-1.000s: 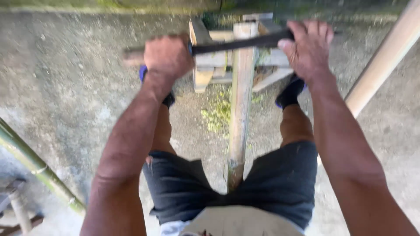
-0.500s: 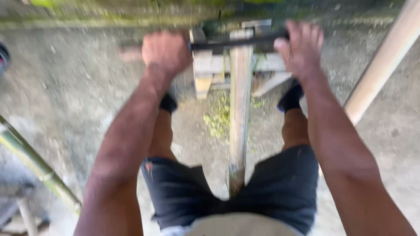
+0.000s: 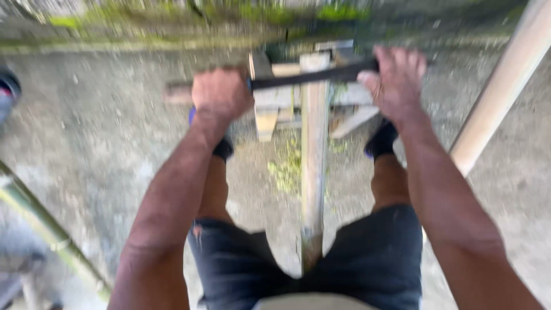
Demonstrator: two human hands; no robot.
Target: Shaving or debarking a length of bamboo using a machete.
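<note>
My left hand (image 3: 221,93) is closed around the wooden handle end of a long dark blade (image 3: 313,76) that lies crosswise over a narrow wooden strip (image 3: 314,155). My right hand (image 3: 396,80) presses down on the blade's other end, fingers spread over it. The strip runs from between my thighs out to a low wooden stand (image 3: 270,103) in front of me. I sit astride it in dark shorts, feet in dark sandals on either side. The picture is blurred by motion.
Pale green shavings (image 3: 287,169) lie on the concrete ground under the strip. A thick light pole (image 3: 499,92) leans at the right. A green bamboo pole (image 3: 46,229) lies at the lower left. A mossy wall edge (image 3: 172,23) runs along the top.
Both hands and the blade have slid a little towards me along the strip. The view has shifted and become more blurred.
</note>
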